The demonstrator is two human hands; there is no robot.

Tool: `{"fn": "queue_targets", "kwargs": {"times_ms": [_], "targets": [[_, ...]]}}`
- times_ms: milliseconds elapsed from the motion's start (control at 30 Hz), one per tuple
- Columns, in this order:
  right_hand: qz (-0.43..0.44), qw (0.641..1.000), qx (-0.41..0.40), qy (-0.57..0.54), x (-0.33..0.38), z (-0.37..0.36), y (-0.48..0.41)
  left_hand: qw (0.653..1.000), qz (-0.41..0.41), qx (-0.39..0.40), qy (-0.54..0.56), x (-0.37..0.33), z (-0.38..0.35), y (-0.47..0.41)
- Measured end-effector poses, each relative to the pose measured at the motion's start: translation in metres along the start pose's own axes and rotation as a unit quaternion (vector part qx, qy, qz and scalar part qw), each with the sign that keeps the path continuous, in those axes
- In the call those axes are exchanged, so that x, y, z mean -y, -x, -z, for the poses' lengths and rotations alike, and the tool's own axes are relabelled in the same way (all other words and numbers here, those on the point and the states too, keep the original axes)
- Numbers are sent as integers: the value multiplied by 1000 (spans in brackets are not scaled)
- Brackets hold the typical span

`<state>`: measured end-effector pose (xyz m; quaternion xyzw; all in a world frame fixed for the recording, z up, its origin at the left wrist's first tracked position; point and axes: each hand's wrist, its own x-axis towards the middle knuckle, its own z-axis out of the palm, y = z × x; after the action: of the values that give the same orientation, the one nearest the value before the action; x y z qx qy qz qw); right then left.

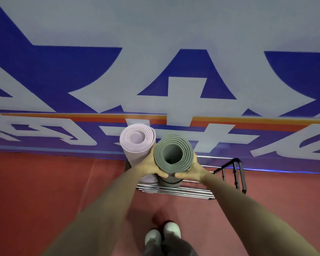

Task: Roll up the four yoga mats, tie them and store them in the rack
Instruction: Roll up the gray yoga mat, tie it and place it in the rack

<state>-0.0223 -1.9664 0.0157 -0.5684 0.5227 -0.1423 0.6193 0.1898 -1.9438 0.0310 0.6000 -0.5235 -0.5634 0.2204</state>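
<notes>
A rolled grey-green yoga mat [174, 154] stands upright in the metal rack [190, 191], seen end-on from above, with a dark tie around its lower part. My left hand [151, 166] grips its left side and my right hand [193, 170] grips its right side, thumbs meeting at the front. A rolled pale pink mat [136, 140] stands upright in the rack just to the left, touching the grey-green one.
The rack's silver bars run to the right, ending in a black frame [236, 172]. A wall with blue and white graphics [174, 71] rises directly behind it. Red floor [44, 182] spreads around my white shoes [163, 235].
</notes>
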Motion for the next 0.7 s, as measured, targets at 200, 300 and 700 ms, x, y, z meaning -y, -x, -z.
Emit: {"fn": "queue_targets", "kwargs": {"times_ms": [200, 300, 700], "targets": [[-6, 999, -40, -26, -9, 16, -29, 999, -37, 20, -25, -4, 12, -40], [-8, 999, -40, -30, -9, 21, -41, 999, -29, 18, -11, -7, 11, -53], [5, 996, -61, -60, -18, 16, -62, 974, -86, -185, -99, 14, -25, -35]]}}
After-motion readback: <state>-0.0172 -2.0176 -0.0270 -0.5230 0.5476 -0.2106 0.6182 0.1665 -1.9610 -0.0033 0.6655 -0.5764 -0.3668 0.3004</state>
